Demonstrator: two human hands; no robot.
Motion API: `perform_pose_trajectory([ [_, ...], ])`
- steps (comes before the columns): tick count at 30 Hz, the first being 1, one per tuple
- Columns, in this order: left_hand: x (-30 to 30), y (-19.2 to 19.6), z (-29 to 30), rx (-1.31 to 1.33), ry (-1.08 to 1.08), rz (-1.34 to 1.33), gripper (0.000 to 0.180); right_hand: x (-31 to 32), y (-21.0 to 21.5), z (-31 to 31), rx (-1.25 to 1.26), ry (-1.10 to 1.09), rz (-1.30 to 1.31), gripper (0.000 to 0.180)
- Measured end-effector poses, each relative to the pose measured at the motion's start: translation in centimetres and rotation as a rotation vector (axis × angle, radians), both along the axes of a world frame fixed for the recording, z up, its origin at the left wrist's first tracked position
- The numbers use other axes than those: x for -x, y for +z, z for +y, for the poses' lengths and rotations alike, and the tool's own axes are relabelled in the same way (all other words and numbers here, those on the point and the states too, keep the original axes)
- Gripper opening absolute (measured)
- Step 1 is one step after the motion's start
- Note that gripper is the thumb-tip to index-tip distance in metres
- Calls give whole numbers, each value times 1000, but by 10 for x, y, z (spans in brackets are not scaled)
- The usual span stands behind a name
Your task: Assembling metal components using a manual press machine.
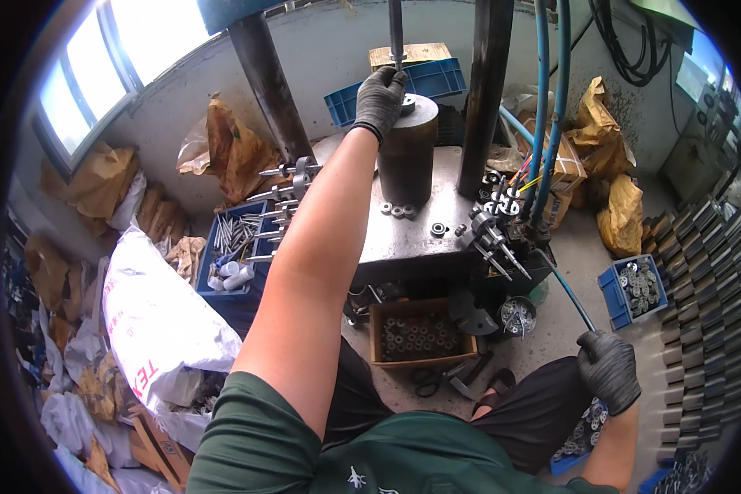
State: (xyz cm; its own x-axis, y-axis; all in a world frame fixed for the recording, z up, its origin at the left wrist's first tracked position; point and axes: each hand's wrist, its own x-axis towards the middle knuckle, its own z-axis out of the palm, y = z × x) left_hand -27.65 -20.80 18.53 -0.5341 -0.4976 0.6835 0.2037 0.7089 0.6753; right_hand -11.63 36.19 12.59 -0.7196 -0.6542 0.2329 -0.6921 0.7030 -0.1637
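Observation:
My left hand (380, 100), in a grey work glove, reaches far forward to the top of a thick steel cylinder (407, 156). Its fingers are closed round a thin metal shaft (398, 62), upright under the press ram (395, 25). A dark ring-shaped part (408, 104) rests beside that hand on the cylinder's top. At the lower right, my gloved right hand (608, 370) is wrapped round the end of a long lever (570, 292), which slants up toward the press. Several small metal rings (398, 211) lie at the cylinder's foot on the press table (370, 244).
Two dark posts (273, 90) flank the cylinder. Shafts with discs (286, 191) line the table's left edge above a blue bin (210, 284) of rods. Below stands a box (376, 360) of rings. Blue hoses (543, 123) hang right; a white sack (152, 313) leans left.

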Motion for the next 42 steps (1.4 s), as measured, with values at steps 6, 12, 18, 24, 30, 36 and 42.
perform_pose_trajectory([
  [6,-4,1,0,-21,-35,-35,27,5,4,5,-32,10,-63,11],
  [12,-4,-1,-1,-12,-21,-40,26,9,9,2,-44,21,-67,8],
  [18,-6,4,5,-44,-47,-62,25,7,13,1,-75,33,-131,18],
  [24,-6,4,-3,-134,-131,-72,22,62,57,-34,232,116,306,23],
  [30,-1,4,-1,-252,-292,-32,26,179,109,-91,454,38,478,27],
  [36,-11,9,2,-334,-315,-36,32,174,115,-100,355,-129,319,39],
  [42,3,2,-21,-556,-414,98,48,80,74,-27,15,20,-200,34],
])
